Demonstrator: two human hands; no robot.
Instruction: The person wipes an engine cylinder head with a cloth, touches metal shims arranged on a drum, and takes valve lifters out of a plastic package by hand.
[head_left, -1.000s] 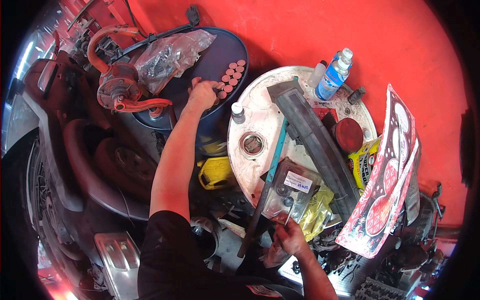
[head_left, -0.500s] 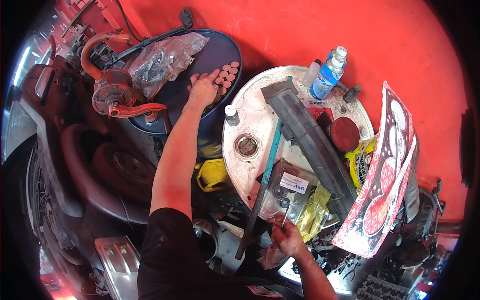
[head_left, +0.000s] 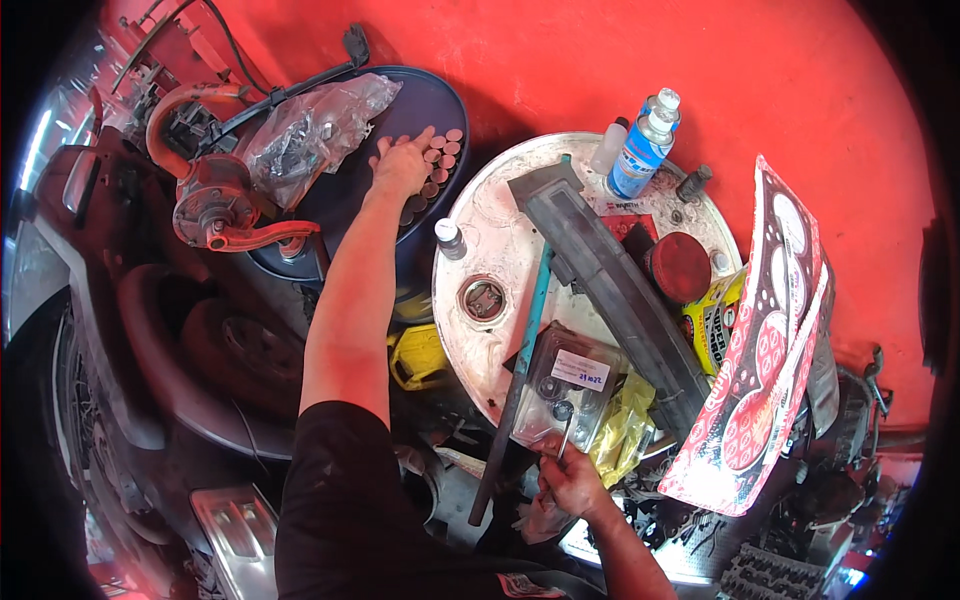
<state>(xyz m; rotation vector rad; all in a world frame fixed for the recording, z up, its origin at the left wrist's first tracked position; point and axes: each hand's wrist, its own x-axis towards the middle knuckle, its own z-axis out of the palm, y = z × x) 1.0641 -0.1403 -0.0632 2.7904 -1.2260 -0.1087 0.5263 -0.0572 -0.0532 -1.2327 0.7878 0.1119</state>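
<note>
My left hand reaches over a dark blue drum top, fingers apart at several small round metal discs grouped near its right side; the hand covers some. A clear plastic bag lies left of them. Low at the centre, my right hand is closed around a thin silver tool, with a crumpled pale material under it. Just above that hand sits a clear case of round parts, beside a yellow plastic bag.
An orange hand pump stands at left near dark vehicle bodywork. A white drum top bears bottles, a long dark part and a turquoise bar. A gasket pack stands right. A yellow container sits between.
The view has shifted slightly, so the drums appear further left. My left hand has moved a little further up the group of discs. My right hand keeps its hold.
</note>
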